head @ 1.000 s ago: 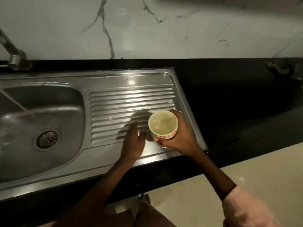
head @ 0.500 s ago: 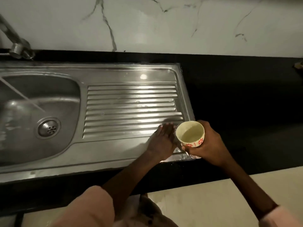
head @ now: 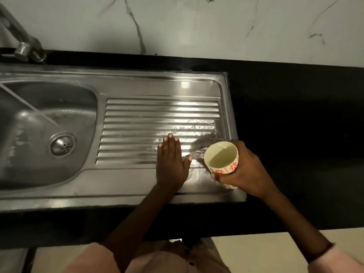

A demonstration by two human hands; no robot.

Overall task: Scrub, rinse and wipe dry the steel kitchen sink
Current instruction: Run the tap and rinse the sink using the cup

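Observation:
The steel sink [head: 137, 81] has its bowl on the left, with a round drain [head: 62, 145], and a ribbed drainboard [head: 137, 125] on the right. My left hand [head: 170, 164] lies flat, fingers straight, on the drainboard's near right part. My right hand [head: 244, 170] grips a cream cup [head: 221, 157] with red flower marks, tilted toward the drainboard's right corner. The cup holds a little water. A wet patch glistens on the ribs just beyond both hands.
A tap [head: 23, 46] stands at the back left and a thin stream of water falls into the bowl. Black countertop [head: 295, 134] surrounds the sink. A white marble wall [head: 197, 26] runs behind. Pale floor shows below the counter edge.
Both hands shifted from the middle of the drainboard to its near right corner. The cup is tipped more, and water has spread over the ribs there.

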